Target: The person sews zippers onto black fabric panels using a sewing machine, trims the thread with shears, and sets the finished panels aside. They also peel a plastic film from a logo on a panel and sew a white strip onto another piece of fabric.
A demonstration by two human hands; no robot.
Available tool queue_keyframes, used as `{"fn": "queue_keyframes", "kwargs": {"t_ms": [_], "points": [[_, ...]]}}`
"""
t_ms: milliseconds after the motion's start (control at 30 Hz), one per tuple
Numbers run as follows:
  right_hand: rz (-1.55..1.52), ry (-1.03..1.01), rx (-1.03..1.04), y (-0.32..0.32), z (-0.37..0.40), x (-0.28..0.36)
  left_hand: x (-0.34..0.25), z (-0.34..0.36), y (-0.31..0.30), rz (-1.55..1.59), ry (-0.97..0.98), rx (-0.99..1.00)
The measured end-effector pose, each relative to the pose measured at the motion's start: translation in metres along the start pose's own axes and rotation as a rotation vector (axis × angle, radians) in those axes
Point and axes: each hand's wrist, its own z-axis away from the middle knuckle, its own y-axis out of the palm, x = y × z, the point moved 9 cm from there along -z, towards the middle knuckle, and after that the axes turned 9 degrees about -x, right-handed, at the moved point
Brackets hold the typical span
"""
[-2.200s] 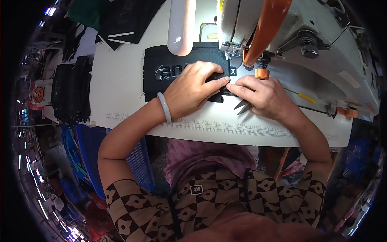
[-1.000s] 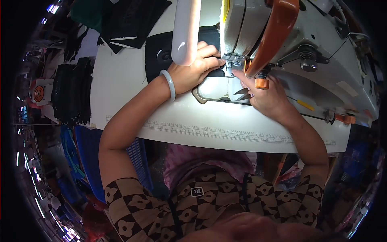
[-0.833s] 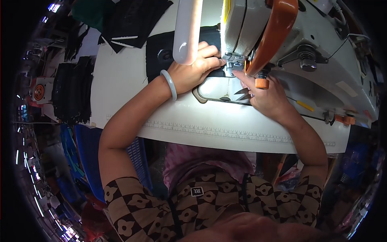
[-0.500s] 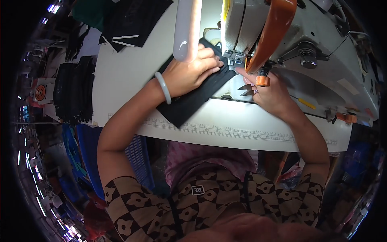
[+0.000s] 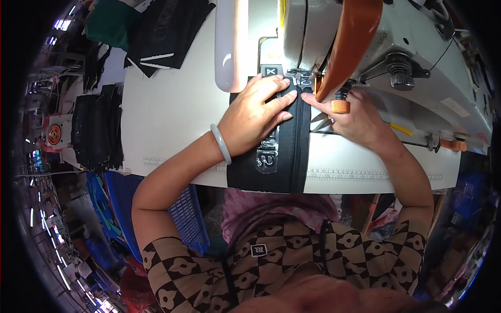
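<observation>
A long black fabric piece (image 5: 282,156) with silver lettering lies lengthwise on the white sewing table (image 5: 167,115), its near end reaching the table's front edge. My left hand (image 5: 255,117), a pale bangle on the wrist, presses flat on the fabric just in front of the presser foot (image 5: 298,79). My right hand (image 5: 352,117) rests at the fabric's right edge by the needle, with small thread snips (image 5: 319,121) tucked in its palm.
The white sewing machine (image 5: 396,47) with an orange guard (image 5: 349,36) fills the upper right. A tube lamp (image 5: 232,41) hangs above the fabric. Black fabric pieces (image 5: 162,28) lie at the back left, with more stacked off the table's left side (image 5: 96,128). A blue crate (image 5: 182,208) stands below.
The black fabric piece was swung round from crosswise under the foot to lengthwise toward me. My left hand moved with it and now lies flat; my right hand stayed by the needle.
</observation>
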Motion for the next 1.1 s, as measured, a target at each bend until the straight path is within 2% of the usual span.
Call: {"fn": "queue_keyframes", "kwargs": {"t_ms": [67, 167, 533, 733, 833, 1000, 1100], "points": [[0.013, 0.009, 0.012, 0.0, -0.001, 0.0, -0.002, 0.001, 0.003, 0.02, 0.006, 0.017], [-0.122, -0.032, 0.02, 0.0, -0.002, 0.003, -0.005, 0.006, 0.009, -0.023, -0.12, -0.014], [-0.145, -0.092, -0.009, -0.009, -0.003, 0.014, 0.01, -0.005, 0.012, -0.069, -0.094, 0.033], [-0.151, -0.111, -0.022, -0.014, -0.004, 0.022, -0.012, 0.007, -0.006, -0.165, -0.071, -0.03], [-0.144, -0.097, -0.049, -0.015, -0.005, 0.021, -0.045, 0.037, -0.005, 0.042, -0.133, 0.206], [-0.053, -0.121, -0.037, -0.01, -0.004, 0.019, -0.038, 0.038, 0.001, -0.066, -0.069, 0.203], [-0.133, -0.201, -0.1, -0.017, -0.001, 0.03, -0.024, 0.029, 0.002, -0.052, -0.072, 0.185]]}}
